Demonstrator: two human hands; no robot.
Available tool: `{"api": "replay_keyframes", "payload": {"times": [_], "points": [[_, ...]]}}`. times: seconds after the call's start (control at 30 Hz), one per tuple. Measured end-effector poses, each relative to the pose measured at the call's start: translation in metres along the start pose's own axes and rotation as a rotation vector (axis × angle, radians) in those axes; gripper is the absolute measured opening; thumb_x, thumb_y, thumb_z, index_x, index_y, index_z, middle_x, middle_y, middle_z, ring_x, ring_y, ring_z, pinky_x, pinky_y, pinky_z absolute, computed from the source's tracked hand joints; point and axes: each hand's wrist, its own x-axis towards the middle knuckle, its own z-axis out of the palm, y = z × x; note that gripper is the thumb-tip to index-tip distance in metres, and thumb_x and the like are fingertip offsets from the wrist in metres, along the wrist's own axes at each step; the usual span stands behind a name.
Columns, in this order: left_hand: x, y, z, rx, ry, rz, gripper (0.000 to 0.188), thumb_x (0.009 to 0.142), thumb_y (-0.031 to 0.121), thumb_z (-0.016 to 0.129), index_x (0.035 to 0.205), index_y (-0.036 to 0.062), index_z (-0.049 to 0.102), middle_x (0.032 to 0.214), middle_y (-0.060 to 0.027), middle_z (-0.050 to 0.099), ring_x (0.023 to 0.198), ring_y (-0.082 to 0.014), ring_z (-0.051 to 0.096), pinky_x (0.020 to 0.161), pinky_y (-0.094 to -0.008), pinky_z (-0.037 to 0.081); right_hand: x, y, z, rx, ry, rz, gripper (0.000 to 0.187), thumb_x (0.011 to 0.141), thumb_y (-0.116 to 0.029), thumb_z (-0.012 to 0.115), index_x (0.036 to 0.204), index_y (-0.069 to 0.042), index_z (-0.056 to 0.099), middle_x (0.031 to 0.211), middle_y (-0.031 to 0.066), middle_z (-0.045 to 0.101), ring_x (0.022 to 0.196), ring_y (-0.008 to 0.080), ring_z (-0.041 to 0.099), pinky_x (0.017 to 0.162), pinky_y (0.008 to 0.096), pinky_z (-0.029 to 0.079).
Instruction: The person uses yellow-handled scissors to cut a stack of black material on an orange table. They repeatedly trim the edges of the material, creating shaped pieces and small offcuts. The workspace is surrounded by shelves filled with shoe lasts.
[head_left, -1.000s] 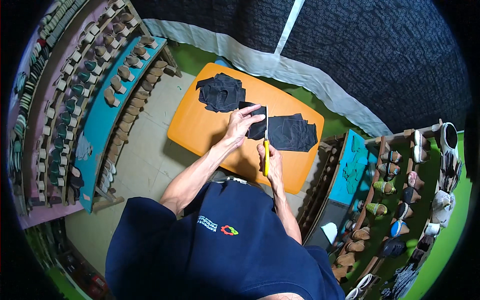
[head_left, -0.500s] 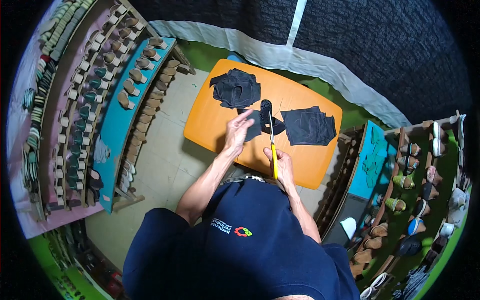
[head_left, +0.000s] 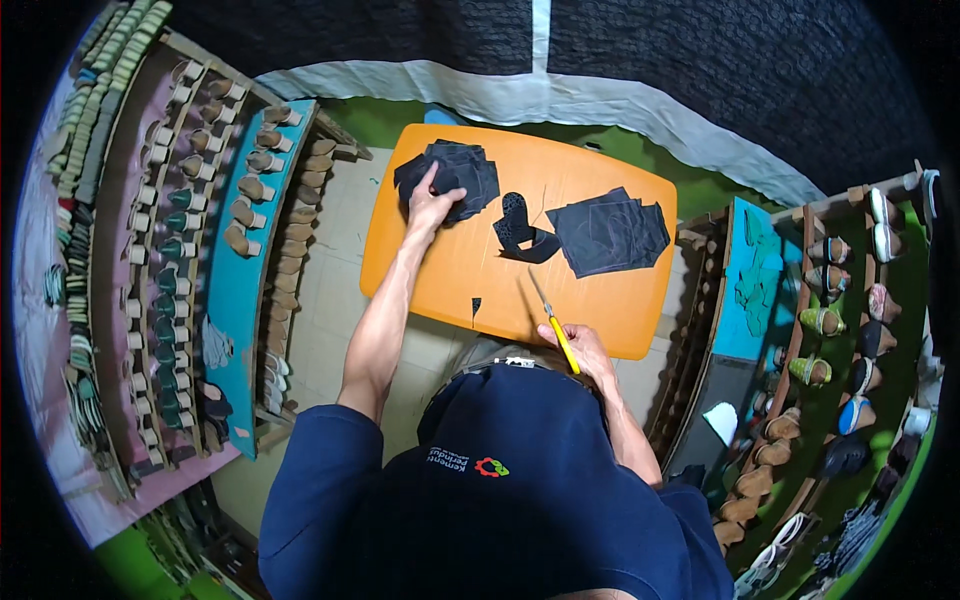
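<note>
My left hand (head_left: 430, 207) reaches to the far left of the table, thumb and fingers apart, resting on a pile of cut black fabric pieces (head_left: 478, 172). In my right hand (head_left: 588, 350), close to the near edge, are yellow-handled scissors (head_left: 568, 349), blades pointing away from me. Curved black fabric scraps (head_left: 514, 220) lie mid-table beyond the blade tips. A second stack of black fabric pieces (head_left: 612, 235) sits to the right. One small pointed black scrap (head_left: 476, 306) lies by the near edge. Whether any piece is under my left palm is hidden.
The orange table (head_left: 440, 285) stands in front of me. Racks of shoe lasts and shoes (head_left: 180, 250) line the left, beside a blue board (head_left: 240, 290). More shoe shelves (head_left: 830, 310) are on the right. A dark patterned curtain (head_left: 680, 60) hangs behind the table.
My left hand has moved from mid-table to the far-left pile. The scissors have drawn back toward me, away from the black fabric, which now lies on the table. A small scrap now shows near the edge.
</note>
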Motion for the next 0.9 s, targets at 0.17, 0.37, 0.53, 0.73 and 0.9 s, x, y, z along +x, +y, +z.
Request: {"api": "replay_keyframes", "payload": {"times": [0.17, 0.37, 0.53, 0.73, 0.9], "points": [[-0.010, -0.054, 0.069, 0.552, 0.137, 0.323, 0.071, 0.071, 0.017, 0.078, 0.139, 0.0110, 0.058, 0.112, -0.0194, 0.056, 0.110, -0.0369, 0.054, 0.098, -0.0438, 0.045, -0.011, 0.009, -0.014, -0.527, 0.070, 0.009, 0.091, 0.064, -0.091, 0.060, 0.092, -0.006, 0.075, 0.086, 0.0169, 0.072, 0.086, 0.0324, 0.070, 0.077, 0.0428, 0.053], [0.007, -0.082, 0.083, 0.451, 0.275, 0.337, 0.042, 0.078, 0.008, 0.068, 0.120, 0.0077, 0.069, 0.115, -0.0182, 0.059, 0.111, -0.0388, 0.052, 0.098, -0.0465, 0.045, -0.010, 0.014, -0.025, -0.619, -0.026, 0.154, 0.099, 0.064, -0.092, 0.058, 0.106, -0.003, 0.073, 0.103, 0.0219, 0.072, 0.103, 0.0373, 0.068, 0.089, 0.0472, 0.051], [0.029, -0.108, 0.052, 0.419, 0.518, 0.217, 0.033, 0.080, 0.013, 0.068, 0.113, 0.0081, 0.070, 0.114, -0.0182, 0.059, 0.112, -0.0384, 0.052, 0.099, -0.0471, 0.042, -0.005, 0.017, -0.033, -0.581, -0.020, 0.188, 0.098, 0.066, -0.091, 0.057, 0.113, -0.006, 0.071, 0.103, 0.0225, 0.072, 0.104, 0.0387, 0.067, 0.091, 0.0479, 0.051], [0.033, -0.115, 0.055, 0.435, 0.391, 0.039, 0.057, 0.068, 0.031, 0.087, 0.117, 0.0093, 0.067, 0.114, -0.0191, 0.059, 0.113, -0.0384, 0.052, 0.102, -0.0473, 0.040, 0.001, 0.009, -0.040, -0.593, 0.007, 0.188, 0.099, 0.066, -0.090, 0.059, 0.113, -0.004, 0.071, 0.102, 0.0230, 0.072, 0.102, 0.0391, 0.068, 0.092, 0.0478, 0.051], [0.032, -0.120, 0.052, 0.467, 0.368, 0.171, 0.027, 0.075, 0.024, 0.083, 0.095, 0.0106, 0.071, 0.107, -0.0141, 0.062, 0.109, -0.0345, 0.054, 0.098, -0.0462, 0.042, 0.003, 0.003, -0.047, -0.595, 0.013, 0.170, 0.100, 0.067, -0.091, 0.057, 0.110, -0.001, 0.071, 0.102, 0.0244, 0.072, 0.102, 0.0395, 0.068, 0.091, 0.0495, 0.050]]}}
